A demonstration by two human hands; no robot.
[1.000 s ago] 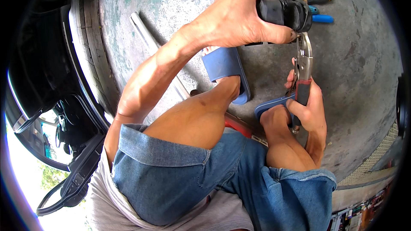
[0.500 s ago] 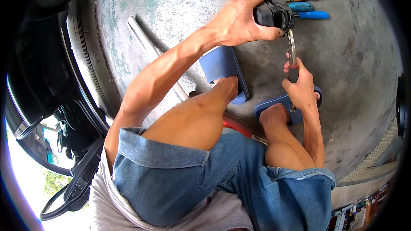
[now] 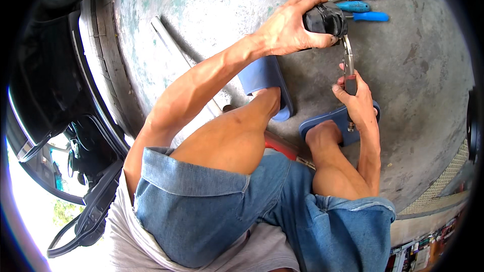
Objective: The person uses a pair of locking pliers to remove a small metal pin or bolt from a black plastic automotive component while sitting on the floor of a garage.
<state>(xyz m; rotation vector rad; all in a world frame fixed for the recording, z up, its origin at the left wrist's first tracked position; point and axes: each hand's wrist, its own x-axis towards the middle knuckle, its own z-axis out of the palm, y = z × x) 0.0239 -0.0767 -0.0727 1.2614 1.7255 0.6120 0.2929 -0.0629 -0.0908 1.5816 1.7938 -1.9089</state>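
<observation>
My left hand point(image 3: 288, 27) grips a rounded black part point(image 3: 326, 20) with a glossy, uneven surface, its thumb along the near side and its fingers over the far side. I cannot tell the part's exact kind. Below it, my right hand point(image 3: 357, 98) is closed round the handle of silver-jawed pliers point(image 3: 349, 65) with a dark red and black grip. A metal screw end of the tool shows beneath the hand. The pliers' jaws reach up to the part's lower right edge; how they bite is too small to tell.
Just past the part, several screwdrivers point(image 3: 370, 16) lie on the concrete floor point(image 3: 413, 85). A long pale metal bar point(image 3: 169, 40) slants along the floor at left, and a red piece point(image 3: 280, 145) lies between my legs. A black car point(image 3: 50, 85) stands at far left.
Both hands have shifted slightly to the right, carrying the black part and the pliers with them. My grip on each looks much the same.
</observation>
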